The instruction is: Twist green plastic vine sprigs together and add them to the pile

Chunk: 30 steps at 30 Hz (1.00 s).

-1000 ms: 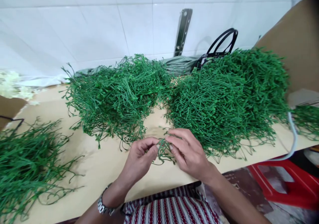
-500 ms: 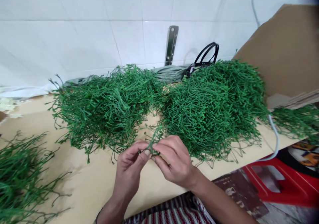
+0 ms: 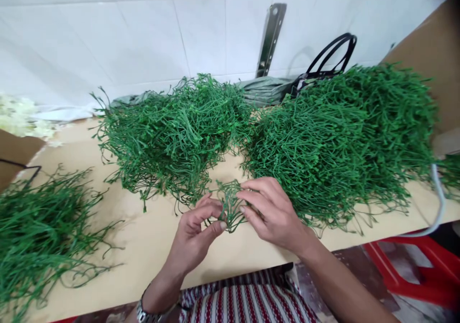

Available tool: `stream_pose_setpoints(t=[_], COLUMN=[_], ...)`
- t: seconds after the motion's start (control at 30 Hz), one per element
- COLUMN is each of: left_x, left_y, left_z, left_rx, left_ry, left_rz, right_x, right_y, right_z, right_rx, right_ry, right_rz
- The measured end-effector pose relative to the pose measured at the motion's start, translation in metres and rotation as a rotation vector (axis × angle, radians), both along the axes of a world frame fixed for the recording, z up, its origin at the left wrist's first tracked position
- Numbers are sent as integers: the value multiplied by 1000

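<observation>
Between my two hands, above the near part of the table, is a small green artificial plant stem (image 3: 230,211) with thin curved branches. My left hand (image 3: 199,229) pinches its left side between thumb and fingers. On the other side, my right hand (image 3: 268,213) grips the branches with its fingertips. Behind the hands lie two big heaps of similar green stems, a left heap (image 3: 172,136) and a larger right heap (image 3: 341,141). A third pile (image 3: 43,232) sits at the near left.
A black-handled bag (image 3: 323,69) and grey-green cloth (image 3: 268,90) lie along the tiled wall. Cardboard (image 3: 424,45) rises at the right. Pale flowers (image 3: 21,117) are at the far left. A red stool (image 3: 398,275) stands below the table's right edge.
The view has shifted left and down. My hands have moved slightly apart, and the stem's branches are now spread out between them.
</observation>
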<state>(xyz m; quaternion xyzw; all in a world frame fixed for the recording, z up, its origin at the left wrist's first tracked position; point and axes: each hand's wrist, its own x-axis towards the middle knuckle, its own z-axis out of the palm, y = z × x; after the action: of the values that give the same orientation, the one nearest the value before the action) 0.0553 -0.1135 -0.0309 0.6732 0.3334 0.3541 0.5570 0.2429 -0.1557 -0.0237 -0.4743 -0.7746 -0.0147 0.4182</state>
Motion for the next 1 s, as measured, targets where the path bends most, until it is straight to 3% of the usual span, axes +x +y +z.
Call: stream_pose_setpoints(t=[0.1,0.2,0.33,0.43,0.67,0.77,1.0], left_x=[-2,-3,2,9,13,10,6], left_y=[0,-2,-9,-15,-21,-22,-21], left_z=[-2,-3,3,4,-12,-16,-18], left_rx=[-23,14,296,454,205,219,322], left_ry=[-23,13,180,248,-8,-43,20], left_rz=[-87,-27,171,133,272,240,180], right_x=[0,0,-1,-4,-13,-12,-9], right_y=[5,3,-3,-6,-9,-10,-9], right_z=[-2,-5,-3,-4,-18,-18,-15], right_rx=[-31,-23,-34,-54,-49,-149,-132], right_ry=[-19,-11,-102,-158,49,146,128], right_rz=[47,73,79,91,22,-88,-31])
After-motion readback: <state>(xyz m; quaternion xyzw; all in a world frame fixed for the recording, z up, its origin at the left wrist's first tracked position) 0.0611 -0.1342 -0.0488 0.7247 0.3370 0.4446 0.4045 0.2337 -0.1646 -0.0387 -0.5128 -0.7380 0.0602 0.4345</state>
